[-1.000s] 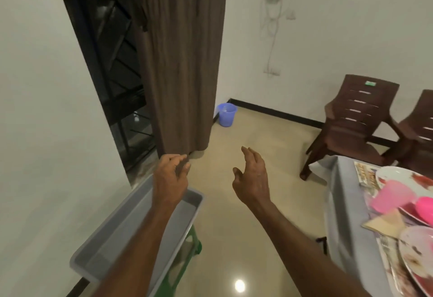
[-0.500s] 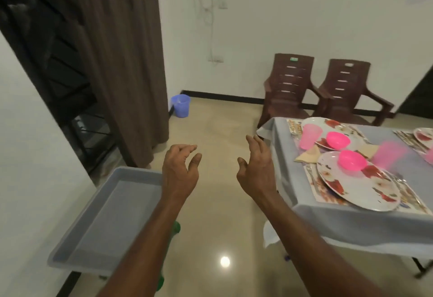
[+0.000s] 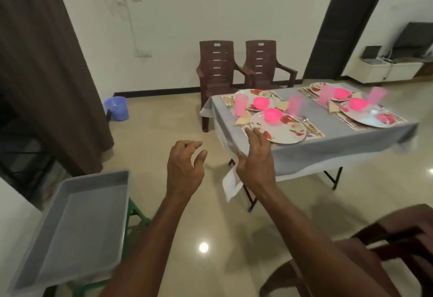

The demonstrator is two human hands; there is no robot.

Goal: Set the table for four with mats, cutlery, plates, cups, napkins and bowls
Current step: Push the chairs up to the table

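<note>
The table (image 3: 311,146), under a grey cloth, carries several flowered plates (image 3: 287,130), pink bowls (image 3: 273,115), pink cups (image 3: 241,104), folded tan napkins (image 3: 242,119) and patterned mats with cutlery (image 3: 307,123). My left hand (image 3: 185,167) hovers over the floor left of the table with fingers loosely curled, holding nothing. My right hand (image 3: 256,160) is raised in front of the table's near left corner, fingers straight and spread, empty. A grey tray (image 3: 70,221) at lower left holds nothing.
The tray rests on a green stool (image 3: 136,217). Two brown plastic chairs (image 3: 219,69) stand against the back wall, and another brown chair (image 3: 386,245) is at lower right. A brown curtain (image 3: 46,62) and a blue bucket (image 3: 116,107) are at left.
The view has swung right from the curtain and tray to the whole set table. Both hands stay raised and empty, now nearer the table's corner.
</note>
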